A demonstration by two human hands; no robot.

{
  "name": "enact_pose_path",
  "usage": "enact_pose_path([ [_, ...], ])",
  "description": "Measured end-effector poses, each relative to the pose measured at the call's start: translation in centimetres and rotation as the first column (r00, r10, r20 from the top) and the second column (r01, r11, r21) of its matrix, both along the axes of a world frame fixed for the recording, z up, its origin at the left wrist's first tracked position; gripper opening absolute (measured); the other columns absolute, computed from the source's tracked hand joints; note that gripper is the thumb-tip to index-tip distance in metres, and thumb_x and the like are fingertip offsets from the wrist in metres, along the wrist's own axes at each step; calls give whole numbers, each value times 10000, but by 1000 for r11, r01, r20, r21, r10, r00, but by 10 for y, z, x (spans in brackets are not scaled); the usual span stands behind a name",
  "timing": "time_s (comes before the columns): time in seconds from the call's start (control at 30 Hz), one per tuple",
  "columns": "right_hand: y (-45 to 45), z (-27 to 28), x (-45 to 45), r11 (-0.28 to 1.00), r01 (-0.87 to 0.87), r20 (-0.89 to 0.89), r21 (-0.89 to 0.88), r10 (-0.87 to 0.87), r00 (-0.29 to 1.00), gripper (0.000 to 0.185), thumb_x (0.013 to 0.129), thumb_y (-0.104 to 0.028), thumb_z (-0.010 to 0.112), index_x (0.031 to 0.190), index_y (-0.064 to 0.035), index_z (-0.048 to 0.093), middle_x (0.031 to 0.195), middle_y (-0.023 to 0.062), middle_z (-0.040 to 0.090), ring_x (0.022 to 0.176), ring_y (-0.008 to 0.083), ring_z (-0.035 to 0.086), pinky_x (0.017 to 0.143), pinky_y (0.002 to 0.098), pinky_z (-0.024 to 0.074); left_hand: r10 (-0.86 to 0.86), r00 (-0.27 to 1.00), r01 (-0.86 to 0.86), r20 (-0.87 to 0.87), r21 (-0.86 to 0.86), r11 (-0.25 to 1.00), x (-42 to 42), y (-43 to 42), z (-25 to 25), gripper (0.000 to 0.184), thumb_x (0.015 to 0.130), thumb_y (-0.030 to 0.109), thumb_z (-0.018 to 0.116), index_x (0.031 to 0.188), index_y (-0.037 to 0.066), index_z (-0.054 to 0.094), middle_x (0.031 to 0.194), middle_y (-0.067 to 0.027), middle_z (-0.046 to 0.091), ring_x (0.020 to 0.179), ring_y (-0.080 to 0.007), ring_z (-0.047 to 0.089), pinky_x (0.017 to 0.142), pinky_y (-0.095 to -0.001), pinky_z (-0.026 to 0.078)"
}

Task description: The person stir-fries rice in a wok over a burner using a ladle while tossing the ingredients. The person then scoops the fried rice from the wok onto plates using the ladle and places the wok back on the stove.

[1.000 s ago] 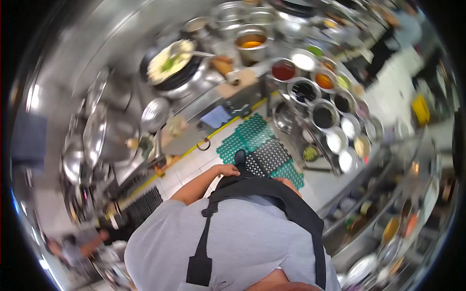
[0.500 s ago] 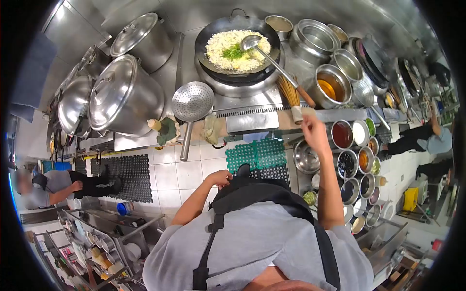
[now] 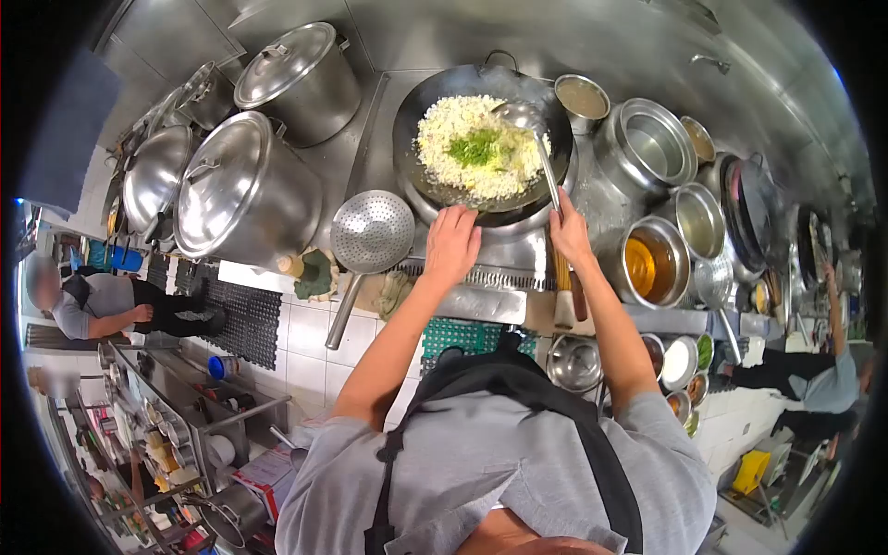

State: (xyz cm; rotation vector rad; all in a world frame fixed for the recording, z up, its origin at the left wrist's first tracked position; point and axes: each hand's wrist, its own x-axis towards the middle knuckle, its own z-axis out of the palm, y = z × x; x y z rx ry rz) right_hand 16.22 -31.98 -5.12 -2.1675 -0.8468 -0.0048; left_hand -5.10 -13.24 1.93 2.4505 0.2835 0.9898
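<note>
A black wok (image 3: 412, 139) sits on the burner ring, holding white rice-like grains (image 3: 453, 120) mixed with yellow bits, with chopped greens (image 3: 474, 148) in the middle. My left hand (image 3: 453, 242) is at its near rim, fingers curled on the edge; the exact grip is partly hidden. My right hand (image 3: 571, 233) wraps around the handle of a metal ladle (image 3: 523, 117), whose bowl rests in the grains at the right. Just below my right hand stands a bamboo wok brush (image 3: 563, 301).
A perforated strainer (image 3: 372, 231) lies left of the wok. Large lidded pots (image 3: 245, 185) stand farther left. On the right are a pot of amber liquid (image 3: 652, 264), stacked metal pots (image 3: 647, 139) and ingredient bowls (image 3: 680, 365). Other people (image 3: 111, 305) stand at both sides.
My left hand has risen from beside the apron to the wok's near rim. My right hand has moved from near the brush up onto the ladle handle, and the ladle now stands steeper.
</note>
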Motion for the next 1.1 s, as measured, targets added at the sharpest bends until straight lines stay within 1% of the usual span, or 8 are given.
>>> enact_pose_path([
  [0.17, 70, 7, 58, 991, 131, 11, -26, -131, 991, 450, 971, -186, 505, 1352, 53, 479, 878, 334, 672, 800, 470, 683, 742, 521, 552, 18, 889, 36, -457, 109, 993, 57, 24, -49, 268, 908, 267, 623, 753, 49, 627, 779, -139, 684, 781, -354, 662, 811, -487, 468],
  [0.27, 91, 32, 17, 995, -69, -612, 77, 102, 785, 337, 963, -162, 481, 1195, 80, 517, 670, 124, 604, 405, 181, 542, 357, 364, 445, 14, 879, 34, -477, 92, 995, 57, 23, -51, 271, 912, 275, 618, 749, 60, 650, 771, -140, 690, 763, -337, 669, 817, -481, 465],
  [0.5, 78, 22, 69, 983, -101, 40, 153, 96, 995, 332, 939, -174, 512, 1195, 22, 591, 767, 202, 675, 642, 343, 674, 627, 438, 534, -90, 879, 125, -468, 44, 991, 45, 31, -55, 288, 941, 294, 585, 779, 70, 667, 811, -139, 706, 812, -305, 677, 841, -455, 456],
  [0.57, 112, 56, 70, 997, 72, -518, 33, -44, 854, 295, 958, -171, 505, 1167, 24, 575, 718, 189, 647, 559, 291, 653, 548, 425, 517, -126, 883, 145, -453, 8, 989, 47, 38, -56, 291, 942, 297, 585, 780, 70, 666, 813, -140, 705, 817, -309, 674, 840, -461, 454],
  [0.63, 151, 31, 66, 991, -94, -498, 92, 127, 858, 481, 980, -138, 486, 1442, -10, 442, 597, 56, 542, 344, 139, 464, 331, 333, 375, -142, 904, 158, -404, 6, 987, 47, 39, -55, 303, 932, 292, 594, 737, 68, 651, 766, -132, 688, 776, -328, 659, 802, -467, 448],
  [0.77, 116, 15, 1, 906, -341, 36, -249, 361, 932, 606, 930, -141, 561, 1488, -18, 363, 789, 269, 661, 751, 489, 648, 703, 538, 514, -197, 905, 193, -376, -50, 980, 47, 47, -57, 332, 923, 295, 593, 682, 72, 638, 704, -119, 669, 728, -342, 645, 746, -463, 445],
  [0.9, 35, 72, -54, 814, -207, 23, -542, 260, 965, 691, 941, -131, 554, 1560, -109, 249, 773, 270, 649, 749, 467, 652, 705, 544, 512, -166, 856, 159, -490, -57, 986, 54, 44, -52, 300, 900, 279, 576, 705, 76, 681, 730, -150, 687, 745, -361, 667, 755, -486, 485],
  [1.1, 25, -3, -105, 953, -136, -160, -270, 95, 983, 712, 934, -58, 554, 1573, -106, 243, 810, 333, 619, 693, 404, 639, 678, 485, 490, -166, 832, 172, -529, -38, 984, 47, 42, -50, 304, 858, 293, 588, 693, 63, 698, 690, -194, 671, 673, -387, 676, 658, -511, 532],
])
